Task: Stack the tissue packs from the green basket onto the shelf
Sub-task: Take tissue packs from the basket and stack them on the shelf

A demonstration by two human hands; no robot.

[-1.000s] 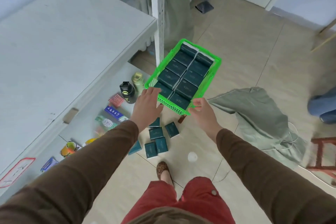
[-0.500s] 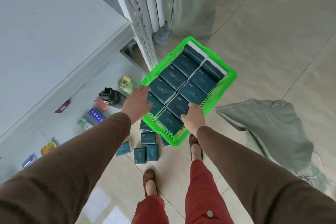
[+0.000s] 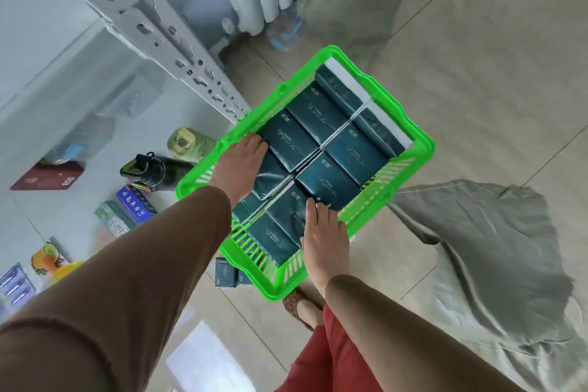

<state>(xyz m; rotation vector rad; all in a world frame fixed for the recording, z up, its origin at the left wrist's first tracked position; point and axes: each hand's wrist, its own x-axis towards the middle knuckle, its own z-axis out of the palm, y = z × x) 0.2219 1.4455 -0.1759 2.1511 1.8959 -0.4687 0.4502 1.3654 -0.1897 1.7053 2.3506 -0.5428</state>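
Tiled floor [image 3: 477, 57] underlies the green basket [image 3: 416, 149] (beside the shelf [image 3: 152, 29]). Left hand [image 3: 237, 169] and right hand [image 3: 324, 239] lie flat, fingers together, on the basket's dark tissue packs [image 3: 350, 153].

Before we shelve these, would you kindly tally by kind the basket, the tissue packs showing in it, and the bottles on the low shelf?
Green basket: 1
Tissue packs showing on top in it: 10
Bottles on the shelf: 2, a black bottle and a pale green bottle
Total: 13
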